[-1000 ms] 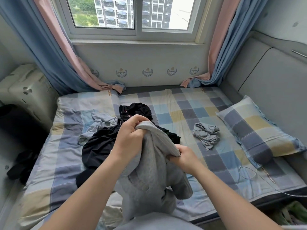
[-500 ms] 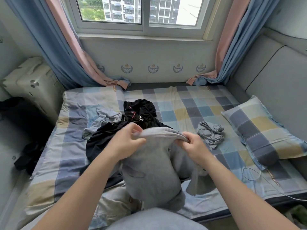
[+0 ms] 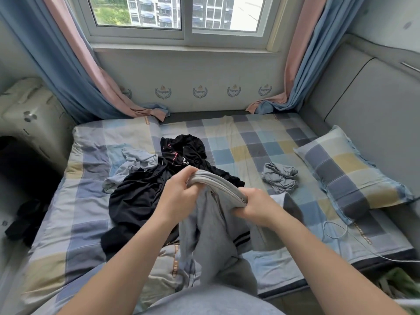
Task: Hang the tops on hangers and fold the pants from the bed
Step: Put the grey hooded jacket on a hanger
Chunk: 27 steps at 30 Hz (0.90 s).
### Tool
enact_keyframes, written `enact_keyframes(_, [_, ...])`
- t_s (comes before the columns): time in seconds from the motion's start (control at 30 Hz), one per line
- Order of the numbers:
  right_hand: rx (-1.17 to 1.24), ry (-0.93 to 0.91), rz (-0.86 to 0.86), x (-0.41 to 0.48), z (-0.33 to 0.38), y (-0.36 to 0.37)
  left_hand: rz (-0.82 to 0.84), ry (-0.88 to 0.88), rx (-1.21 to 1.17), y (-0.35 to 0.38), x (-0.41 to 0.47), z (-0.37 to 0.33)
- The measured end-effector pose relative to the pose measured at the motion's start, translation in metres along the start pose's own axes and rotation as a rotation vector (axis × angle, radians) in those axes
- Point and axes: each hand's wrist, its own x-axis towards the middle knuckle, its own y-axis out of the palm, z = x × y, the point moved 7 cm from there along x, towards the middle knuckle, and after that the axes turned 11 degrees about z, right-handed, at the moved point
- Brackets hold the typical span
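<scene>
Left hand [image 3: 179,193], right hand [image 3: 258,206] — waistband [image 3: 216,184] now pulled flat

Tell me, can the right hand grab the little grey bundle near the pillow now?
Probably not yet: the right hand grips the grey pants waistband. Nothing blocks the way to the grey bundle, though, so after letting go it likely could.

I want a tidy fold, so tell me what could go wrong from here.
The grey pants, held at the waistband by the left hand and right hand, hang bunched, so the fold may come out crooked. Laid straight down, they could land on the black clothes and tangle.
</scene>
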Motion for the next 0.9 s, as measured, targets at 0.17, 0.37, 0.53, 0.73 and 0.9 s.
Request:
enact_keyframes(0.17, [-0.048, 0.21, 0.031, 0.003, -0.041, 0.016, -0.009, -0.017, -0.014, -0.007, 0.0, 0.003])
enact_keyframes(0.37, [-0.008, 0.243, -0.064, 0.004, -0.058, 0.001, -0.038, -0.088, 0.064, -0.018, -0.009, 0.02])
enact_keyframes(0.53, [-0.042, 0.054, -0.245, -0.004, -0.02, -0.045, 0.125, -0.391, 0.411, -0.026, -0.014, 0.048])
enact_keyframes(0.73, [0.236, -0.391, -0.183, -0.021, 0.061, -0.044, 0.366, -0.136, 0.204, 0.041, -0.009, 0.019])
enact_keyframes(0.9, [0.344, -0.417, -0.266, -0.023, 0.062, -0.055, 0.113, -0.015, -0.092, 0.043, 0.005, 0.011])
